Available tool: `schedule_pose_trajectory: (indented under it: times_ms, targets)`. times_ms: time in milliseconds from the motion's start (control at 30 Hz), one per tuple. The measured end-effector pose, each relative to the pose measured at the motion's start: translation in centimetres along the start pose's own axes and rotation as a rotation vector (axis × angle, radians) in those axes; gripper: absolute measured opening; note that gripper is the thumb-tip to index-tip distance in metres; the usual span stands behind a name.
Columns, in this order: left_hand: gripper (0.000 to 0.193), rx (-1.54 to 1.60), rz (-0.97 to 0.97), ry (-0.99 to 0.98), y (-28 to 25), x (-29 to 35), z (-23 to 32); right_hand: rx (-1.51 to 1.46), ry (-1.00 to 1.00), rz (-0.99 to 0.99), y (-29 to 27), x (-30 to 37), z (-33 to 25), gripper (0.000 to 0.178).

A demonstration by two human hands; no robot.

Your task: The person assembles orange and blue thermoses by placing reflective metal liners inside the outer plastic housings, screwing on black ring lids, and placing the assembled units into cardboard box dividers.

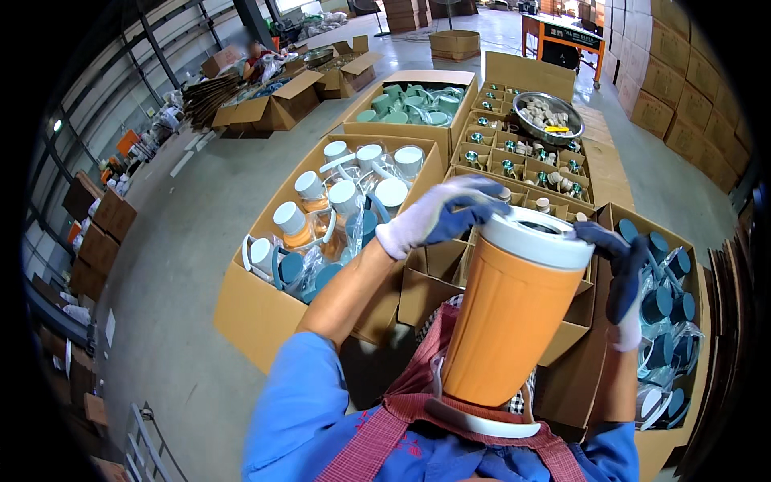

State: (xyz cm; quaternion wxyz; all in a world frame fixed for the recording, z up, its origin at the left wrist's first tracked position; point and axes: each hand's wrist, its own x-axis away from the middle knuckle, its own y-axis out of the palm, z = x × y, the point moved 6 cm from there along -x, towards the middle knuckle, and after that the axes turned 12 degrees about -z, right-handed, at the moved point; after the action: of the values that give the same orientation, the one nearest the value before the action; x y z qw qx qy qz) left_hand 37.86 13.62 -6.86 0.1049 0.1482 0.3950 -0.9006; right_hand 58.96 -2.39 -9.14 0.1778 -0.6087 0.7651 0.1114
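A tall orange jug body leans against my apron, its pale grey-white collar uppermost. A dark opening shows in the middle of the collar. A light handle curves out by the jug's lower end at my chest. My left hand, in a white and blue glove, closes its fingers on the collar's left rim. On the right rim, the gloved fingers of my right hand are bent around the edge. Some fingertips are hidden behind the collar.
At left stands a carton of white-capped orange jugs. Another carton, at right, holds dark blue parts. Beyond are a divided carton of bottle-like pieces, a metal bowl of pale plugs with a yellow tool, and a carton of green parts.
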Motion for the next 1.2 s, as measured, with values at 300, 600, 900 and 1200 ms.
schedule_pose_trajectory:
  times_ms: [300,600,900,1200]
  targets:
    - [0.028,0.170,0.107,0.057,1.2,-0.9,0.1,0.589,-0.174,-0.006,3.4,0.3,-3.1,0.060]
    - [0.037,0.261,0.201,-0.021,1.5,-0.9,-1.8,0.115,-0.066,-0.109,2.0,-1.5,-0.6,0.043]
    - [0.022,0.335,0.309,0.328,4.3,-2.4,1.0,0.267,0.270,-0.533,0.1,-2.4,0.0,0.045]
    - [0.023,-0.154,0.581,0.522,11.3,-2.8,13.8,1.028,0.330,-0.354,0.1,7.2,-11.6,0.031]
